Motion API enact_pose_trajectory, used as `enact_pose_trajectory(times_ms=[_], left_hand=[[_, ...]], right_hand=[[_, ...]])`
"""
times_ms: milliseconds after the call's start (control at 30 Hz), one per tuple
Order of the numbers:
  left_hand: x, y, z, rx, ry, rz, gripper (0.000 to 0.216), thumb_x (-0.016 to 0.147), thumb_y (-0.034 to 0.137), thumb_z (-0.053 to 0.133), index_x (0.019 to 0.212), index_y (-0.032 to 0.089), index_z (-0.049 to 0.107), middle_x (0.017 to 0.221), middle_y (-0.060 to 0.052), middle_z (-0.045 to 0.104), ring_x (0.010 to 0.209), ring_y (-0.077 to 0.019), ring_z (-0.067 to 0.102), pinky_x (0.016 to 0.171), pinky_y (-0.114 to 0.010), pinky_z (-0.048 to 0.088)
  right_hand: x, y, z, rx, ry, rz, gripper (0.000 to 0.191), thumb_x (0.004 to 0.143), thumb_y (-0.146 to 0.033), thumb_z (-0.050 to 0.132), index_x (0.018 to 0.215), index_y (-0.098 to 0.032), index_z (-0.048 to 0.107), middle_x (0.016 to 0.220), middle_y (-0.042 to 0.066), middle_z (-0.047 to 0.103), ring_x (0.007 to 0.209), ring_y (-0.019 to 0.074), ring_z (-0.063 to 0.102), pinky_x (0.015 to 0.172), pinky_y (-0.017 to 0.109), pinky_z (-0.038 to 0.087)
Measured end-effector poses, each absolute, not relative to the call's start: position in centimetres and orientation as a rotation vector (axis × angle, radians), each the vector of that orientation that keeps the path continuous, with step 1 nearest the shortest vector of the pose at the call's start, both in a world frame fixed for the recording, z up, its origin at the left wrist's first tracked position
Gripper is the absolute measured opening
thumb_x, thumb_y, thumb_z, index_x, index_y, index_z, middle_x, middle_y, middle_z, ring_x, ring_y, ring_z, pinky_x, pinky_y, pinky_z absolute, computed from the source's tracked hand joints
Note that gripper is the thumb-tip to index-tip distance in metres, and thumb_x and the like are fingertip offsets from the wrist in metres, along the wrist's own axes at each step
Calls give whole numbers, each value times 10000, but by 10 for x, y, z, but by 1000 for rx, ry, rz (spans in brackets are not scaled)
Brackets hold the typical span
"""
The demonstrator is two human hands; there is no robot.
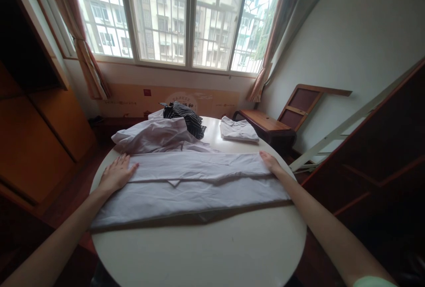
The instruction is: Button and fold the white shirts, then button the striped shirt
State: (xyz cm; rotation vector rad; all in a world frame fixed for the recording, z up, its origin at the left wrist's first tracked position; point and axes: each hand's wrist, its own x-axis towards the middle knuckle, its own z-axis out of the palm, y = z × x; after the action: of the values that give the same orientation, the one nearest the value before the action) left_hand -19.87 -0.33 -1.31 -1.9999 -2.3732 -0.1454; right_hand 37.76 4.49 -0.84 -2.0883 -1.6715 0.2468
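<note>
A long white garment (199, 196) lies across the round table (199, 251), folded into a wide strip with its upper layer turned back. What looks like a pocket line runs near its far edge. My left hand (117, 172) rests at the strip's left end, fingers spread, some touching the cloth. At the opposite end, my right hand (269, 162) has its fingers together on the far corner and seems to pinch it; the fingertips are partly hidden. Just beyond the strip is a rumpled pale heap of cloth (152, 134), with a black striped cloth (184, 116) on its far side.
A neatly folded white garment (239, 129) sits at the table's far right. Behind it stands a wooden bench (265, 118). A window (189, 21) with tied curtains (88, 65) fills the far wall. Orange cabinets (33, 154) are at left, and a pale ladder-like frame (328, 138) leans at right.
</note>
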Motion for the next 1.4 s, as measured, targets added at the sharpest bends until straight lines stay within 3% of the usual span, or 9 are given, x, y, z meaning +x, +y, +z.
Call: enact_pose_trajectory(times_ms=[133, 267, 533, 833, 1067, 1267, 1400], left_hand=[[-198, -4, -12, -1999, -2374, -120, 685, 787, 484, 185, 1321, 64, 273, 1401, -102, 237, 1272, -255, 222, 1010, -400, 202], [-199, -4, -15, -1994, -2372, -148, 683, 786, 485, 193, 1315, 63, 290, 1396, -104, 252, 1266, -259, 235, 1008, -398, 205], [-203, -1, -20, -2001, -2348, -179, 686, 785, 496, 197, 1312, 69, 296, 1385, -113, 275, 1257, -260, 253, 1002, -391, 204], [-200, -4, -16, -1998, -2364, -150, 689, 787, 493, 184, 1313, 62, 292, 1396, -101, 251, 1266, -247, 235, 1016, -374, 183], [-202, -3, -19, -2008, -2355, -195, 676, 783, 479, 217, 1311, 64, 299, 1388, -108, 269, 1265, -260, 237, 998, -405, 215], [-201, -3, -19, -1990, -2363, -179, 686, 788, 494, 195, 1319, 68, 280, 1398, -94, 250, 1264, -252, 239, 1013, -381, 193], [-200, -4, -17, -1984, -2372, -186, 677, 791, 483, 193, 1314, 65, 291, 1394, -96, 258, 1262, -250, 244, 1011, -380, 198]], right_hand=[[391, 59, 10, -1932, -1826, 495, 384, 793, -346, 397, 1035, -121, 592, 947, 88, 639, 863, 210, 584, 765, 311, 457], [387, 76, 34, -1942, -2200, 537, 274, 686, -385, 556, 790, -148, 647, 866, 69, 637, 843, 210, 570, 758, 294, 439], [375, 91, 56, -2095, -2393, 497, 180, 576, -340, 637, 595, -170, 582, 649, 22, 589, 660, 174, 546, 588, 259, 434], [393, 88, 64, -1988, -2122, 552, 279, 642, -420, 564, 633, -143, 539, 558, -10, 531, 555, 118, 499, 528, 223, 388], [383, 80, 45, -2073, -2087, 227, 179, 676, -335, 574, 672, -156, 586, 710, 36, 614, 698, 160, 564, 614, 231, 415], [354, 73, 38, -2139, -1988, -190, 256, 753, -316, 493, 938, -162, 580, 955, 101, 610, 877, 226, 561, 723, 300, 425], [334, 59, 38, -2018, -1983, -247, 339, 795, -279, 413, 1072, -127, 535, 1096, 130, 566, 1007, 231, 516, 854, 305, 387]])
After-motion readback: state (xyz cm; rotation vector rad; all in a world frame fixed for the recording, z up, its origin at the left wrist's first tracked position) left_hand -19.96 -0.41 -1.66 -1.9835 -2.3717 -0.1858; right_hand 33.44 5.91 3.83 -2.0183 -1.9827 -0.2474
